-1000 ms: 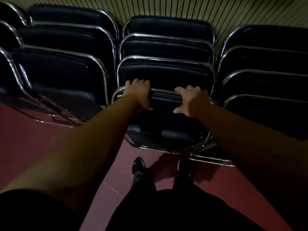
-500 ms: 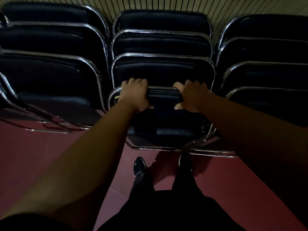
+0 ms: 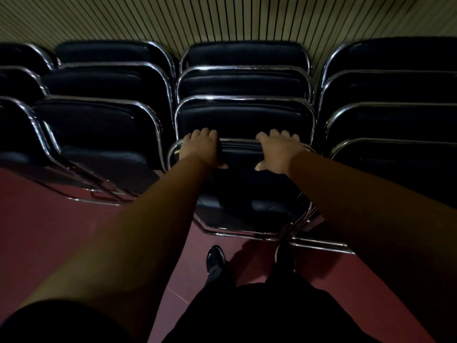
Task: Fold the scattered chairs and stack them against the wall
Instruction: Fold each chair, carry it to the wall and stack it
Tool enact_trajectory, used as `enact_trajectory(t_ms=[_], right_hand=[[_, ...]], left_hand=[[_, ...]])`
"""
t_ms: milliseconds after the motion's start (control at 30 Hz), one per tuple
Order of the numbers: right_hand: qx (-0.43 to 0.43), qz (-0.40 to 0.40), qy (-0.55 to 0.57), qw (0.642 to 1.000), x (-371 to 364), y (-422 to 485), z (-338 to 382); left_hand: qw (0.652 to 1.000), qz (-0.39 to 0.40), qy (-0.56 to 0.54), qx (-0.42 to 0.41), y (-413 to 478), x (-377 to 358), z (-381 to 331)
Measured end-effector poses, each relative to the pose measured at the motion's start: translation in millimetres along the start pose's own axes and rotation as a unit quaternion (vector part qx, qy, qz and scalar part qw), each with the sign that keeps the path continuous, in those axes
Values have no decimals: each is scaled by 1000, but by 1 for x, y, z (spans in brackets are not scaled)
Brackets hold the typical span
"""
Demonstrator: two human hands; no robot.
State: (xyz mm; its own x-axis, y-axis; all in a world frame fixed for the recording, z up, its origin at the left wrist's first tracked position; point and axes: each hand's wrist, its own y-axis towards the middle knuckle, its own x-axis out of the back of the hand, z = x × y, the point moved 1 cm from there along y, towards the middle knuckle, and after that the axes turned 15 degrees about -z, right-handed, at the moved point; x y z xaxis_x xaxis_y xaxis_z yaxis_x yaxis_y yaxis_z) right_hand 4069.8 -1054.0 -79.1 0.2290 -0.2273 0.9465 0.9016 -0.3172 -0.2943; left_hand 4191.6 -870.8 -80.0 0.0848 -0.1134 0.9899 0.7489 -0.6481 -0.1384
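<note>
Chairs, folded, black pads on chrome tube frames, lean in stacks toward the wall: left stack [image 3: 99,125], middle stack [image 3: 244,80], right stack [image 3: 395,120]. Part of another stack shows at the far left edge.

Slatted wall [image 3: 222,18]: pale, with thin dark vertical lines, directly behind the stacks.

Floor [image 3: 49,231]: dark red, carrying the chrome feet of every stack.

Front chair [image 3: 242,189]: nearest unit of the middle stack, folded flat, standing on the floor with its top rail close against the chair behind. Its bottom frame sits just ahead of the person's feet.

Both bare forearms reach forward from the lower corners of the view.

Left hand [image 3: 200,147]: on the left part of the front chair's top rail. Fingers [image 3: 205,132] curled together over the rail, thumb down on the near face of the backrest.

Right hand [image 3: 277,151]: on the right part of the same rail. Fingers [image 3: 279,133] curled over it likewise, thumb on the near face.

Left shoe [image 3: 215,259] and right shoe [image 3: 284,256]: dark, planted on the floor. Lighting is dim, so detail is poor.
</note>
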Motion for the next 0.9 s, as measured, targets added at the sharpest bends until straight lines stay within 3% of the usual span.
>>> enact_trajectory(t_ms=[167,333,467,667,900], right_hand=[[47,-18,-47,998,20,-9,17],[95,-39,75,992,66,-9,63],[160,-24,88,983,87,-17,110],[267,-5,63,961,59,-82,181],[322,61,46,944,6,-186,255]], left_hand=[[988,-12,-103,111,-29,23,-4],[953,-46,-209,215,-90,63,5],[936,-41,-221,269,-146,76,10],[893,-34,-264,364,-253,66,27],[821,-48,-344,453,-392,35,23]])
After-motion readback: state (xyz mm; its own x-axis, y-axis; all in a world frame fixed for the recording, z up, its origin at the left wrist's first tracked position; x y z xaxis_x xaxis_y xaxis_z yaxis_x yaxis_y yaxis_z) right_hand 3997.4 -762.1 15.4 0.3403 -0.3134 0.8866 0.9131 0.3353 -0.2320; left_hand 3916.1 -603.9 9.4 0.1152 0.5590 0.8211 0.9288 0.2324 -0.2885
